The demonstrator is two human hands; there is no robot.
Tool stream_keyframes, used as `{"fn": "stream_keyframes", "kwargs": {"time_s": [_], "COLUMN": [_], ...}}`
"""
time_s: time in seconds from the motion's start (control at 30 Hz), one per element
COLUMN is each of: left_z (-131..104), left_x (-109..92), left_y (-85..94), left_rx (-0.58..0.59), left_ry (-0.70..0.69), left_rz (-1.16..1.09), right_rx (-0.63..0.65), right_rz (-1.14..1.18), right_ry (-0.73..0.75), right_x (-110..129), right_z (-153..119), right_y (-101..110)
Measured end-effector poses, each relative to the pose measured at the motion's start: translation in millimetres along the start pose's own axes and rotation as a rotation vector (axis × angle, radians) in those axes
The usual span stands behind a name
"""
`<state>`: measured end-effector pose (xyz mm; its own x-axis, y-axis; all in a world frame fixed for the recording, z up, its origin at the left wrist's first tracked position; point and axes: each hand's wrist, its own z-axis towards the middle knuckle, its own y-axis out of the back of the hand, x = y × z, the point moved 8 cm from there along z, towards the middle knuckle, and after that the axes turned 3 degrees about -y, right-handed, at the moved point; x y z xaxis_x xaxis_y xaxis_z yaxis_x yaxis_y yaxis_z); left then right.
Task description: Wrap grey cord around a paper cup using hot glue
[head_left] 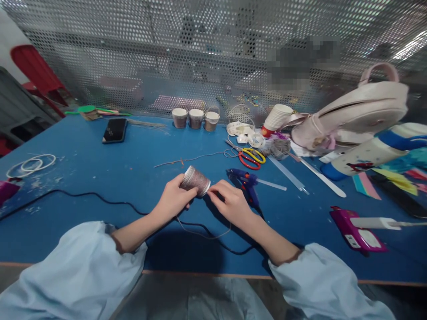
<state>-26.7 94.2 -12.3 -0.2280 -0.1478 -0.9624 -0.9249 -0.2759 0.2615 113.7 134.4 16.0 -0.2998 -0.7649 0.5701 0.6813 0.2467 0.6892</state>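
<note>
Likely winding cord (207, 238) on the cup (196, 178) above the bench (110, 186): left hand (175, 195) curled round it, right hand (230, 201) pinched at one end, what's pinched unclear; next move probably calls for steady tension.

Both bare forearms (142, 229) angled inward; bare left grip (173, 195) curled, thumb reaching across rightward; bare right grip (230, 202) near it, thumb and forefinger pinched.

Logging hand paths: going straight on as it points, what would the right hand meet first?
The cup in the left hand, most likely; its rim lies close ahead, though exact contact is unclear.
</note>
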Motion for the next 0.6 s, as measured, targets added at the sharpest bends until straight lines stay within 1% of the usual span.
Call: {"fn": "stream_keyframes", "kwargs": {"time_s": [0.23, 0.43, 0.6], "left_z": [-2.5, -1.8, -1.9], "left_x": [-1.2, 1.0, 1.2], "left_y": [-2.5, -4.6, -4.6], "left_rx": [0.027, 0.053, 0.052], "left_ry": [0.032, 0.011, 0.025], "left_rz": [0.006, -0.01, 0.0], "right_rx": [-0.007, -0.017, -0.026], "right_rz": [-0.079, -0.103, -0.108], "right_ry": [0.072, 0.08, 0.075], "right_x": [6.0, 3.9, 3.0], "right_z": [-0.2, -2.1, -1.6], "right_y": [3.1, 2.9, 5.8]}}
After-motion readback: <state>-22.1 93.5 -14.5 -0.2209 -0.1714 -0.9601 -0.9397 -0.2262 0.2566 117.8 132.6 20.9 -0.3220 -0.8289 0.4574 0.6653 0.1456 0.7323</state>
